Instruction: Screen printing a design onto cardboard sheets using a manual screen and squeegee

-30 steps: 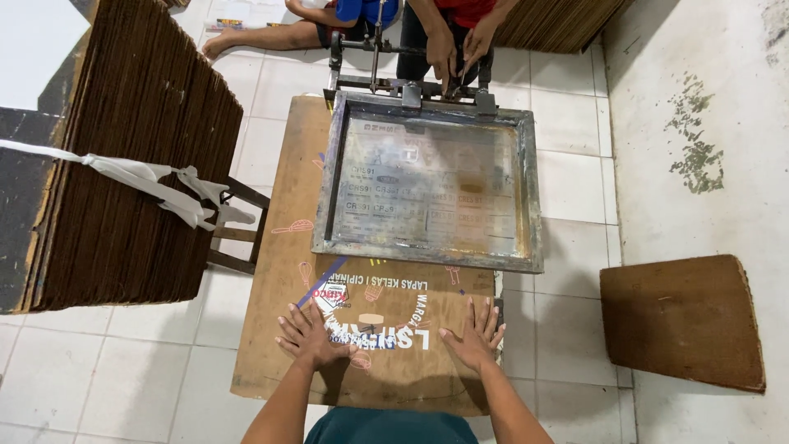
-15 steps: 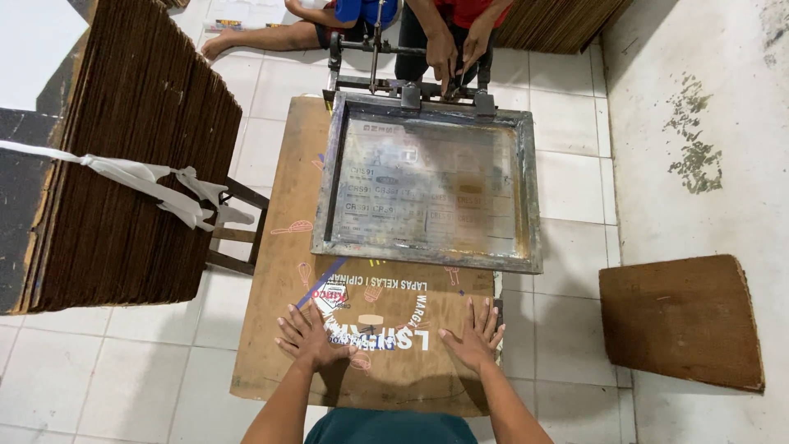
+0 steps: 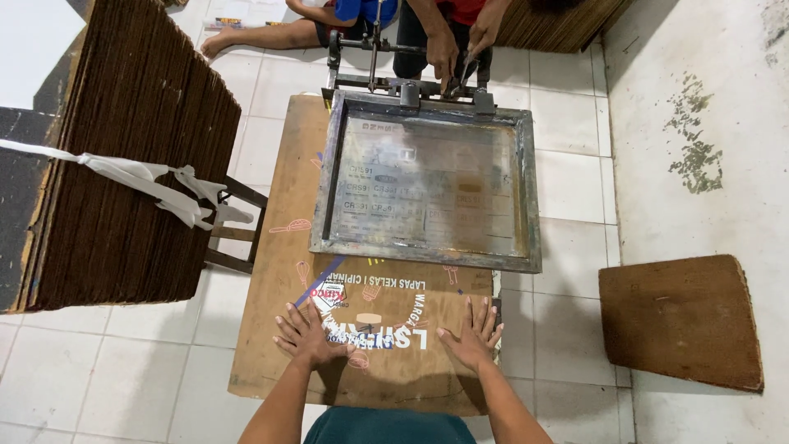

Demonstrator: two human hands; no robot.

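Note:
My left hand (image 3: 306,334) and my right hand (image 3: 472,336) lie flat with fingers spread on a printed brown cardboard sheet (image 3: 279,271) at its near edge. Over the far part of the sheet a metal-framed printing screen (image 3: 427,191) is raised on its far hinge, its near edge lifted clear of the cardboard. At the hinge end another person's hands (image 3: 460,45) grip the clamp bar.
A tall bundle of brown cardboard sheets (image 3: 123,156) tied with white strap stands at the left on a small dark stand (image 3: 234,226). A brown board (image 3: 682,321) lies on the concrete at the right. More cardboard is stacked at the far wall.
The screen frame has tilted up a little further from the cardboard sheet. My hands stay flat in the same place.

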